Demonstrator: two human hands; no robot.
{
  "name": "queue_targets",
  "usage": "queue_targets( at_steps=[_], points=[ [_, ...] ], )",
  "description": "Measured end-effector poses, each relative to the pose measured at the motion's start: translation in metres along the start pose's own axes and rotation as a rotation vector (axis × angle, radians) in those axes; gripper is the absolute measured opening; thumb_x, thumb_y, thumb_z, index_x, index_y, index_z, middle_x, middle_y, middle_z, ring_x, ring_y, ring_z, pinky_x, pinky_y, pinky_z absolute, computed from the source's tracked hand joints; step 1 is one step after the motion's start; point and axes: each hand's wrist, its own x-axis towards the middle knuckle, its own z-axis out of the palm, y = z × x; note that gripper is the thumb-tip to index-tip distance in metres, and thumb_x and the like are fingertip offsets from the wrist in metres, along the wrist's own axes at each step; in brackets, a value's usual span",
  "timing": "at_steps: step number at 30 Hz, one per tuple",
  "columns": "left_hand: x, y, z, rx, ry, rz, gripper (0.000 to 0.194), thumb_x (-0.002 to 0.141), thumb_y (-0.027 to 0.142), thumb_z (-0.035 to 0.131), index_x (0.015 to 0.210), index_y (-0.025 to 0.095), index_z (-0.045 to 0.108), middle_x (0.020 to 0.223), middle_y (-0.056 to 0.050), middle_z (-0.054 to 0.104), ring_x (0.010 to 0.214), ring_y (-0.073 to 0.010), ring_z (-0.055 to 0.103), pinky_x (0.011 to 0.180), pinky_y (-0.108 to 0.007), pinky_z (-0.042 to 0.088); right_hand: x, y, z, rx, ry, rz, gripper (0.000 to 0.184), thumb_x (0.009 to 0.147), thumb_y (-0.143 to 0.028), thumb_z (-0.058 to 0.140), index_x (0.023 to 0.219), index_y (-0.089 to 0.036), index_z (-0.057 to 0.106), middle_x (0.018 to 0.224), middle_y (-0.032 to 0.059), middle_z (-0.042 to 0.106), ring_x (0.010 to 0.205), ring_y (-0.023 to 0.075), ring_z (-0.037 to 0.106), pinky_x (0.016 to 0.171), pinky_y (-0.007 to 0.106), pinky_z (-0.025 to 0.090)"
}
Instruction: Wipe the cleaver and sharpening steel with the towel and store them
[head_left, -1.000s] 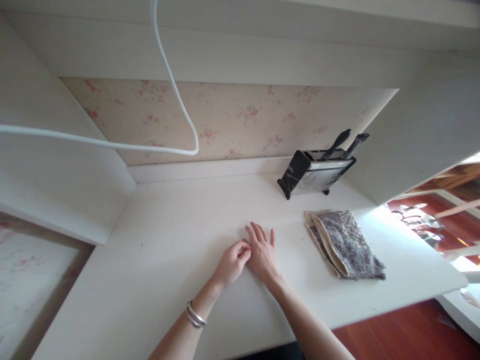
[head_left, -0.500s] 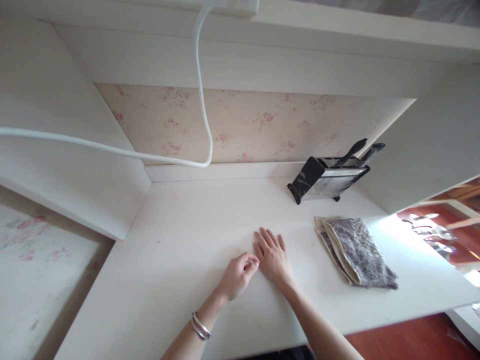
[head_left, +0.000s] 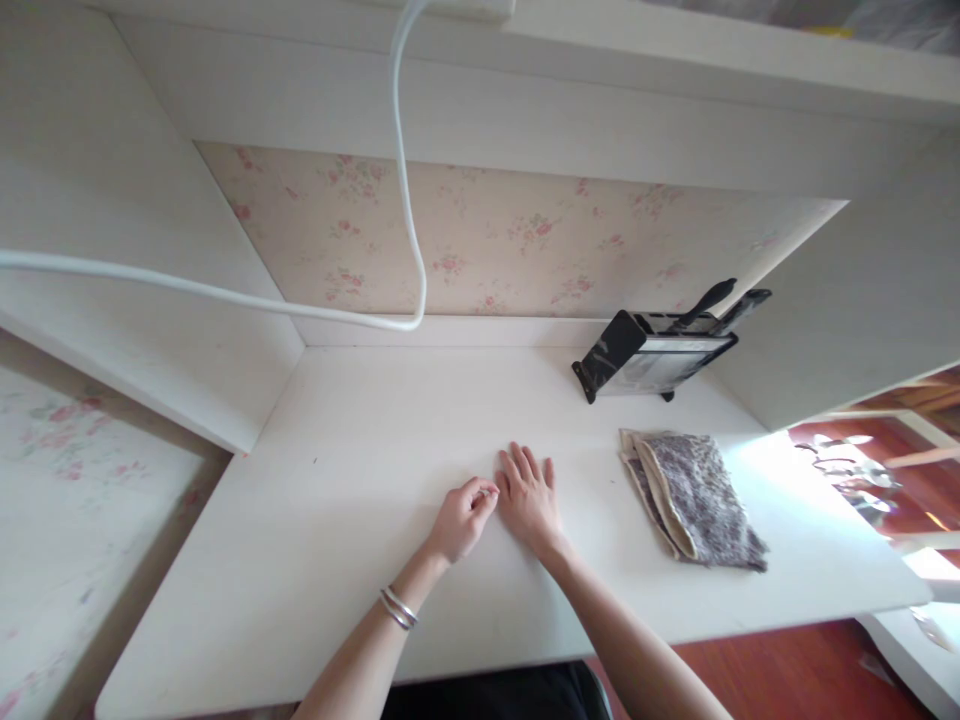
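Left hand (head_left: 461, 522): grip narrow, fingertips pinched; cannot tell whether they hold anything.
Right hand (head_left: 531, 508): grip wide, flat on the table (head_left: 375, 420), nearer the cloth (head_left: 697, 495).
Knife holder (head_left: 660, 360): upright behind the cloth, same table.

Desktop (head_left: 360, 420): white, built-in, rounded front corner at left. White side panels left (head_left: 187, 260) and right (head_left: 847, 290), white shelf (head_left: 637, 120) overhead. Back wall (head_left: 450, 240): cream wallpaper, small pink-red flowers, low white strip (head_left: 480, 331) along its base. More floral wallpaper (head_left: 67, 520) on the far left, paler, shadow band next to the desk. Floor (head_left: 795, 670): reddish brown, visible lower right. White furniture edge (head_left: 915, 650) beyond the desk there. Bright light from the right, strong glare on the desktop's right end; left side dimmer. No window in view.
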Motion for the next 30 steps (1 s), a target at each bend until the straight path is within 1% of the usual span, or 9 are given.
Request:
queue_targets(
  at_steps=[3, 7, 11, 18, 24, 30],
  points=[
    [0.001, -0.001, 0.002, 0.045, 0.022, 0.024, 0.031, 0.090, 0.043, 0.047, 0.095, 0.016, 0.060, 0.056, 0.005, 0.042, 0.051, -0.0098, 0.036, 0.050, -0.023, 0.026, 0.001, -0.003, 0.000, -0.015, -0.003, 0.006, 0.044, 0.097, -0.032, 0.029, 0.136, -0.020, 0.044, 0.150, 0.0079, 0.034, 0.139, 0.0264, 0.023, 0.112, 0.053, 0.006],
    [0.001, -0.002, 0.004, 0.099, 0.046, 0.057, 0.030, 0.090, 0.042, 0.047, 0.094, 0.016, 0.062, 0.056, 0.005, 0.044, 0.052, -0.0104, 0.038, 0.052, -0.023, 0.028, 0.002, -0.004, -0.002, -0.028, -0.001, 0.003, 0.043, 0.097, -0.032, 0.028, 0.135, -0.020, 0.045, 0.150, 0.0093, 0.033, 0.139, 0.0278, 0.022, 0.111, 0.055, 0.006],
    [0.001, -0.002, 0.005, 0.121, 0.062, 0.068, 0.030, 0.090, 0.042, 0.047, 0.093, 0.017, 0.063, 0.055, 0.005, 0.044, 0.052, -0.0108, 0.039, 0.053, -0.023, 0.029, 0.002, -0.004, -0.006, -0.025, -0.006, 0.001, 0.043, 0.097, -0.031, 0.028, 0.135, -0.020, 0.044, 0.150, 0.0086, 0.035, 0.138, 0.0274, 0.022, 0.111, 0.056, 0.007],
    [0.001, -0.001, 0.005, 0.123, 0.072, 0.044, 0.031, 0.089, 0.043, 0.046, 0.094, 0.016, 0.063, 0.055, 0.005, 0.045, 0.051, -0.0108, 0.039, 0.051, -0.023, 0.029, -0.001, -0.002, -0.009, -0.006, 0.006, -0.006, 0.042, 0.097, -0.032, 0.028, 0.135, -0.022, 0.045, 0.149, 0.0070, 0.037, 0.137, 0.0256, 0.025, 0.111, 0.054, 0.008],
    [0.001, 0.002, 0.006, 0.141, 0.044, 0.055, 0.033, 0.090, 0.044, 0.045, 0.092, 0.017, 0.062, 0.054, 0.005, 0.044, 0.050, -0.0106, 0.037, 0.049, -0.023, 0.027, -0.002, 0.002, -0.005, 0.026, 0.047, -0.017, 0.041, 0.097, -0.032, 0.029, 0.133, -0.023, 0.047, 0.148, 0.0076, 0.038, 0.137, 0.0257, 0.027, 0.111, 0.053, 0.009],
    [-0.004, 0.000, 0.012, 0.162, 0.031, 0.048, 0.033, 0.090, 0.045, 0.045, 0.094, 0.018, 0.063, 0.056, 0.004, 0.045, 0.051, -0.0112, 0.038, 0.051, -0.023, 0.028, -0.005, 0.006, -0.002, 0.041, 0.003, -0.049, 0.043, 0.096, -0.031, 0.031, 0.136, -0.022, 0.045, 0.150, 0.0090, 0.034, 0.139, 0.0267, 0.024, 0.112, 0.053, 0.007]
  ],
)
